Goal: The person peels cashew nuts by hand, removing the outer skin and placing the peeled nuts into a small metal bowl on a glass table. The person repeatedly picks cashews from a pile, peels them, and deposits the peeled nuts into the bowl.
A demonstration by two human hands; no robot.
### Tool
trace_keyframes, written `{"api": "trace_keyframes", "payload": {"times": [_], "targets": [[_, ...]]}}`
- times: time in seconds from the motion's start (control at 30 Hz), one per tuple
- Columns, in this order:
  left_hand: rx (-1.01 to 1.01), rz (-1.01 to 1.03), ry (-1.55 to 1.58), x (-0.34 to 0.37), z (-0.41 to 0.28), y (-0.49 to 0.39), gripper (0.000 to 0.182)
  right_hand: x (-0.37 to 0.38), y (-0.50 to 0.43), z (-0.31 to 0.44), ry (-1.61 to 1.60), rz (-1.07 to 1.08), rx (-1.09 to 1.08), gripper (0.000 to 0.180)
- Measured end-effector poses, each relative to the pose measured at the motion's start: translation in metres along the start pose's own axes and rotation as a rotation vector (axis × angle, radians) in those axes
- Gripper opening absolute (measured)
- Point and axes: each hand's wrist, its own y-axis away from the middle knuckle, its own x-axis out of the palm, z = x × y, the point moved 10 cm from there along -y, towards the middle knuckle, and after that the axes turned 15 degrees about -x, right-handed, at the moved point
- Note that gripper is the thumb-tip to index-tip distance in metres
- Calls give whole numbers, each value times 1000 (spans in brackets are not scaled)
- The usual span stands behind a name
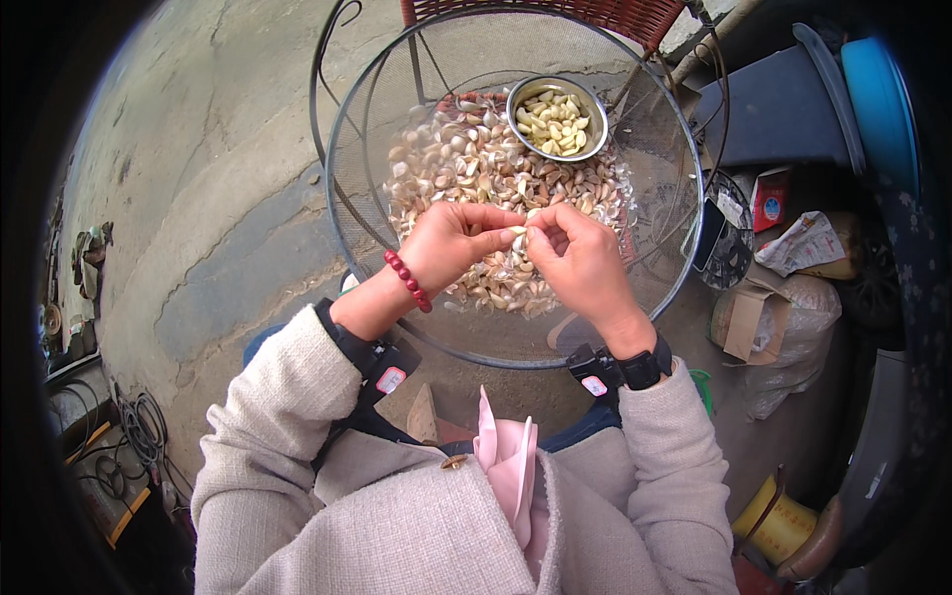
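Observation:
Between my two hands is a garlic clove (515, 232), pale where it shows at the fingertips. My left hand (465, 238), with a red bead bracelet (407, 280) at its wrist, pinches the clove between thumb and finger. The thumb and fingers of my right hand (576, 253) meet at the clove's other end; whether they grip the clove or its skin is too small to tell. Below both hands, unpeeled garlic cloves (476, 167) and loose skins lie heaped on a round mesh sieve (364, 149). A steel bowl (513, 123) of peeled cloves (554, 123) sits at the heap's far side.
A chair with red woven strapping (550, 15) and a metal frame stands under and behind the sieve. To the right are a dark bin (781, 111), a blue basin (877, 119), a cardboard box (758, 323) and a yellow spool (777, 520). Coiled cables (141, 428) lie at left.

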Motion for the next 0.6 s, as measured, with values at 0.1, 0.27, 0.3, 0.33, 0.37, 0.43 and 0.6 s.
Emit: {"api": "trace_keyframes", "payload": {"times": [0.1,0.27,0.3,0.33,0.37,0.43,0.6], "targets": [[6,10,13,1,-2,2,24,2,2,-8,-67,-5,61,10],[6,35,61,3,-4,3,23,7,6,-18,-224,-16,141,10],[10,42,91,3,-5,4,23,9,7,-21,-282,-19,168,10],[2,42,115,3,-4,3,23,11,8,-24,-340,-19,201,11],[2,56,151,4,-5,4,22,13,9,-27,-406,-22,237,11],[-18,69,210,4,-3,4,22,17,12,-30,-498,-30,289,11],[-33,6,108,-1,-3,2,24,15,10,-30,-425,-34,260,11]]}}
